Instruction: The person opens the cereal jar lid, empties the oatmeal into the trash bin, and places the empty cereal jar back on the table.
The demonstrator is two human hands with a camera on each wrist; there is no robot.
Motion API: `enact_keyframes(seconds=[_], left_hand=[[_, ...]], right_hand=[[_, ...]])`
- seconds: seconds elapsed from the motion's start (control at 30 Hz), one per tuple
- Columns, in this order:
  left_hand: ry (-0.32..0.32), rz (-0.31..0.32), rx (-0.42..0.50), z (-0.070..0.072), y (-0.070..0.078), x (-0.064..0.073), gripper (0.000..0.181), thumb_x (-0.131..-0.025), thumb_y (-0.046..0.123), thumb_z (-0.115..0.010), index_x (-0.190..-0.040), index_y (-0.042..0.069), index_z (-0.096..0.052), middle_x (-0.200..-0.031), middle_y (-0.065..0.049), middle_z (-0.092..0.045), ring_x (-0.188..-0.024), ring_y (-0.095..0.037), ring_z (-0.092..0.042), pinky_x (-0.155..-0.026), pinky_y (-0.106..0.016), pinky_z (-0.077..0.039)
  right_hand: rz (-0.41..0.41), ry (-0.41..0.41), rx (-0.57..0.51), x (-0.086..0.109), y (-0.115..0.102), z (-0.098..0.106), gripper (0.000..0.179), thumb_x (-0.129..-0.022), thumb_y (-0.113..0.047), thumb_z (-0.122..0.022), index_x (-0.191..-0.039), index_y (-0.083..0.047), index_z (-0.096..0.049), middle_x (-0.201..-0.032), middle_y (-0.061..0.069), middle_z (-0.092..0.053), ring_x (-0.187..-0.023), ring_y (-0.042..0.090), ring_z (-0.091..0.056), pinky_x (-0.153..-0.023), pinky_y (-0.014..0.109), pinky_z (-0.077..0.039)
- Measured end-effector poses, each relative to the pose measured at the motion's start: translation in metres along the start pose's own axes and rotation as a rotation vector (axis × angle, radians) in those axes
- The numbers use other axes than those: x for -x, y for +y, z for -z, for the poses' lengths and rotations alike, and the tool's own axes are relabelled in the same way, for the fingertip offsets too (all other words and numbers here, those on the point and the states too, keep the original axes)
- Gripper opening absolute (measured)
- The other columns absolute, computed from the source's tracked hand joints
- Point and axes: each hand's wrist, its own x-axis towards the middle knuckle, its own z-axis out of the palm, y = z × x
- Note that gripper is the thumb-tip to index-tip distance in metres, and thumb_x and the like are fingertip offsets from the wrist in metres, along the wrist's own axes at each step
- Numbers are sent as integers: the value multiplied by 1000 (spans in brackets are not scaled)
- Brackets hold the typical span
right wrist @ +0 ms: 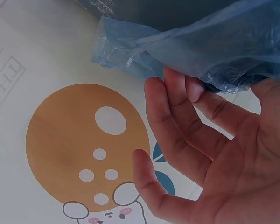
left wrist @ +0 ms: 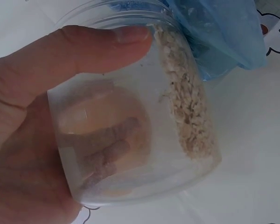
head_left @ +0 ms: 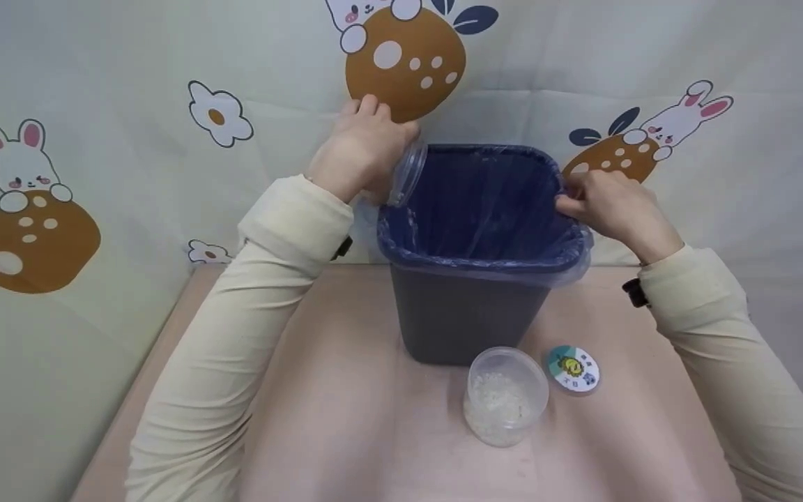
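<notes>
My left hand (head_left: 366,150) grips a clear plastic jar (left wrist: 107,154) tipped sideways, its mouth over the left rim of a grey bin (head_left: 468,314). Pale flaky bits (left wrist: 186,102) lie along the jar's lower wall in the left wrist view. A blue plastic bag (head_left: 485,202) lines the bin and folds over its rim. At the bin's right rim my right hand (head_left: 614,206) pinches the bag's edge between thumb and fingers; its outer fingers (right wrist: 151,179) stand loose of the plastic.
In front of the bin a second clear tub (head_left: 506,397) stands uncovered with whitish bits inside. A round lid (head_left: 574,369) with a printed label lies to its right on the pink table (head_left: 332,390). Behind the bin hangs a printed cloth (head_left: 290,77) with rabbits and flowers.
</notes>
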Motion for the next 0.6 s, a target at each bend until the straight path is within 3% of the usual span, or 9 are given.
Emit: enact_keyframes(seconds=[0.6], left_hand=[[-2, 1, -7, -1, -1, 0, 77, -71, 15, -75, -139, 11, -40, -128, -25, -44, -117, -40, -32, -101, -48, -25]], right_hand=[[8, 6, -2, 1, 0, 0, 22, -90, -27, -55, -86, -6, -60, -71, 9, -57, -63, 29, -53, -50, 40, -35]])
